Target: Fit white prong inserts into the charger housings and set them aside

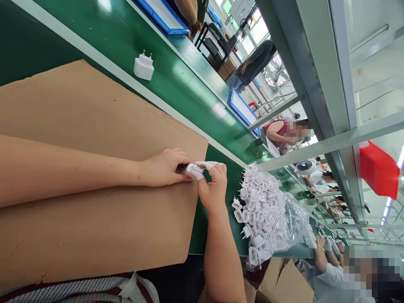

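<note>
My left hand [167, 167] is closed around a small white plastic part [183, 169], mostly hidden by its fingers; it looks like a plug housing. From the right, my right hand [214, 183] meets it, thumb and forefinger bent in a pinch at the part. White coverings wrap that thumb and forefinger, so the part's edge is hard to separate from them. Both hands are over the right end of a brown cardboard sheet [94, 235]. Beside my right hand lies a heap of white plug housings [259, 206], some with pins showing.
One white plug adapter [144, 66] stands on the green conveyor belt [176, 84] beyond a pale rail. A clear plastic bag [296, 214] lies against the heap. Blue-edged trays [244, 110] sit across the belt. A cardboard box [285, 280] is below right. Co-workers sit along the line.
</note>
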`<action>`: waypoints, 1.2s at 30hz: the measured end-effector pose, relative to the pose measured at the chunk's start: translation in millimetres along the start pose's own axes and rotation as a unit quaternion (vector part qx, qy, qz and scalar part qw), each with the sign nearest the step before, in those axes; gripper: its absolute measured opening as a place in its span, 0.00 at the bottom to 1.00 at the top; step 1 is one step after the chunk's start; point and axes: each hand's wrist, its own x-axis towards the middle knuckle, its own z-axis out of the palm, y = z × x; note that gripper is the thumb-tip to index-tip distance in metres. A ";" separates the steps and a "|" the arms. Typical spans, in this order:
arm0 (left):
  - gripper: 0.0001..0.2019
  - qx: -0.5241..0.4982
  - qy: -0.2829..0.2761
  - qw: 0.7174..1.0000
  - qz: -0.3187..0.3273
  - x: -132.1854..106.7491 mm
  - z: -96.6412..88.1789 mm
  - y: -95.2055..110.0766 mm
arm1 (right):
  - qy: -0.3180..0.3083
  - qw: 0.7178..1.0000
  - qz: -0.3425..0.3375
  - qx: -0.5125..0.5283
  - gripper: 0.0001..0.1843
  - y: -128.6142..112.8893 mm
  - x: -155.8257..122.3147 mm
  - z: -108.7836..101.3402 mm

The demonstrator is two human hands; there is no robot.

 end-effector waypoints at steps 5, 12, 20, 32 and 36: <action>0.20 -0.007 -0.003 1.000 0.000 -0.8 -0.2 -1.1 | -0.021 0.999 0.017 -0.025 0.14 -2.2 3.7 0.1; 0.20 -0.003 -0.016 1.000 -0.011 0.8 -3.5 -0.3 | -0.030 0.999 0.041 -0.020 0.09 -3.2 9.9 -2.9; 0.19 -0.007 -0.013 1.000 -0.019 1.9 -4.1 0.3 | 0.046 0.974 0.137 0.176 0.07 -7.6 1.3 9.2; 0.19 -0.010 -0.006 1.000 -0.012 1.8 -2.1 0.4 | 0.005 0.999 0.028 -0.016 0.07 -4.4 1.6 -0.6; 0.20 -0.001 -0.008 1.000 -0.008 2.1 -1.2 -1.5 | 0.010 0.997 0.030 -0.067 0.09 -6.7 2.9 -1.2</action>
